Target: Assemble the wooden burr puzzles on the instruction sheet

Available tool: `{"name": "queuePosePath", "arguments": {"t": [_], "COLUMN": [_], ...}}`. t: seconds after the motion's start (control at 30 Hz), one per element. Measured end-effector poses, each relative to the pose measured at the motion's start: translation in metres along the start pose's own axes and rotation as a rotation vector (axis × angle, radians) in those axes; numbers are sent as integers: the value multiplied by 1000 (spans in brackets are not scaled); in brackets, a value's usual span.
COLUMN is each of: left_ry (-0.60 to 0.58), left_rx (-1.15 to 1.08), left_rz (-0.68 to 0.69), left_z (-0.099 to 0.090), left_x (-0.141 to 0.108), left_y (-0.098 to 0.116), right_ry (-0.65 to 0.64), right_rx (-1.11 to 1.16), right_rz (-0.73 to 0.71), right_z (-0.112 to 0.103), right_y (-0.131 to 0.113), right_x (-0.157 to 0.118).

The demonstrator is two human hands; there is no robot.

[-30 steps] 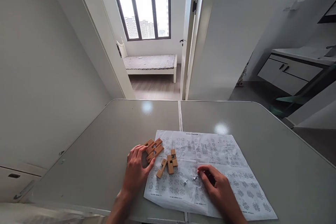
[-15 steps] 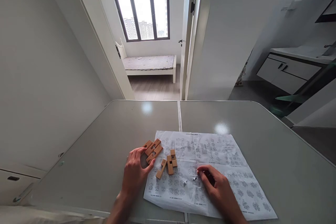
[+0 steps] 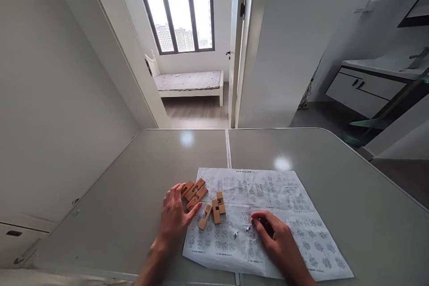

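Where the thin, creased paper sheet lies, three smooth, notched wooden blocks slant side by side across its left edge. Left hand around their left ends, thumb and fingers wide. On the sheet's left part: one loose notched block, one wooden cluster, pieces uncountable. Right hand, sheet's lower middle: fingertips narrow, contents can't tell.

Sheet print: too small to read | forearms: cut off below
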State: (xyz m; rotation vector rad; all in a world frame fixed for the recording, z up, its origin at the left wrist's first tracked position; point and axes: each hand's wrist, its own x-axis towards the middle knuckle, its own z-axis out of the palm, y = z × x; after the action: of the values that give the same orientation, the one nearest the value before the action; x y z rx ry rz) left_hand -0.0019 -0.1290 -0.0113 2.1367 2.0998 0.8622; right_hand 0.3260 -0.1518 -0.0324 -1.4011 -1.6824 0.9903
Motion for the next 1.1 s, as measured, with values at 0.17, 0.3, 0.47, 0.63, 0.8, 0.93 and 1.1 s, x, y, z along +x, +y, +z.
{"name": "queuePosePath", "arguments": {"t": [0.17,0.3,0.47,0.63,0.8,0.93,1.1], "left_ry": [-70,-69,-35,-88,-133,-133,-69], "left_rx": [29,148,213,94,41,48,123], "left_rz": [-24,-39,-54,-108,-129,-100,-33], "left_z": [14,23,27,22,14,12,18], "left_x": [20,28,26,31,36,37,31], "left_y": [-4,1,4,0,4,6,4], "right_ry": [-10,-5,-6,1,2,18,36], "right_rx": [11,18,14,14,7,-4,-12], "right_rz": [5,-3,-12,-6,-14,-27,-33], "right_z": [0,1,1,0,-1,-1,-1], "right_y": [-2,-1,0,-2,-2,-3,-6], "right_x": [-1,0,1,1,1,1,1]}}
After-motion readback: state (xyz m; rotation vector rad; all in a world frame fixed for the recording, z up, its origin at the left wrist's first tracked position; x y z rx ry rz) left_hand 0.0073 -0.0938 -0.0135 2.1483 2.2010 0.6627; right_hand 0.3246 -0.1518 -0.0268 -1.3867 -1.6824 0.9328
